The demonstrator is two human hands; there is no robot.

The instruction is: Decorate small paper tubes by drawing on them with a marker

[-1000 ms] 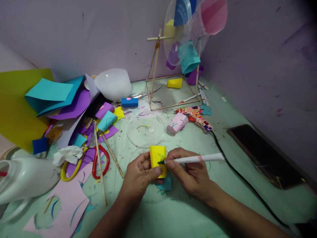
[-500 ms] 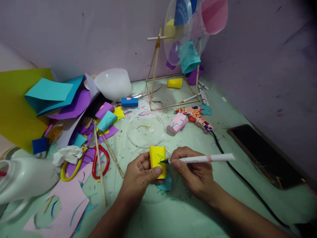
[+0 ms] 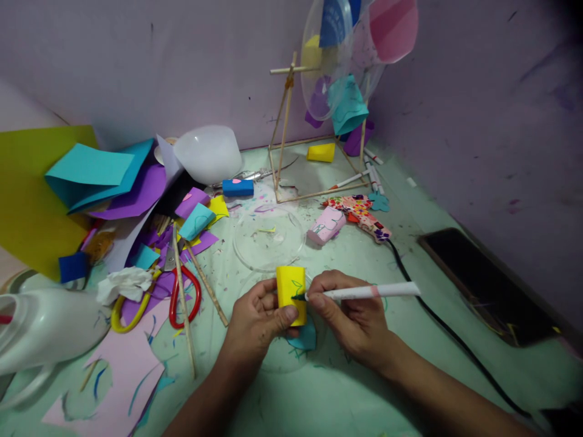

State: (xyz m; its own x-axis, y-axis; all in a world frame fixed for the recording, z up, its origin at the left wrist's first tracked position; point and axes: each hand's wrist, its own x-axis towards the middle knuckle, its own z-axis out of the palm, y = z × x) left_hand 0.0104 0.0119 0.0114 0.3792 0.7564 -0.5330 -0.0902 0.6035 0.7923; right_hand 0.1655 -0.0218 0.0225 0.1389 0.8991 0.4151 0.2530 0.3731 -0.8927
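My left hand (image 3: 262, 315) grips a small yellow paper cup (image 3: 290, 280) between thumb and fingers, its flat face turned up toward me. Green lines shaped like leaves show on that face. In my right hand (image 3: 353, 318) is a white felt-tip marker (image 3: 368, 291), closed between thumb and fingers, and its dark green tip touches the yellow face. Beneath the cup lies a teal paper piece (image 3: 306, 337) on a clear plastic disc. A second clear disc (image 3: 241, 255) lies just beyond, and a pink paper cup (image 3: 327, 226) rests to its right.
A stick frame (image 3: 286, 121) carrying a wheel with coloured cups stands at the back. Right of me are a flowered glue gun (image 3: 364, 215) with a black cord and a phone (image 3: 483, 285). On the left lie scissors (image 3: 185, 297), paper scraps (image 3: 122, 376) and a white jug (image 3: 54, 328).
The marker and my right hand have shifted slightly left, with the pen's back end swinging left. The cup has moved up a little in my left hand's grip.
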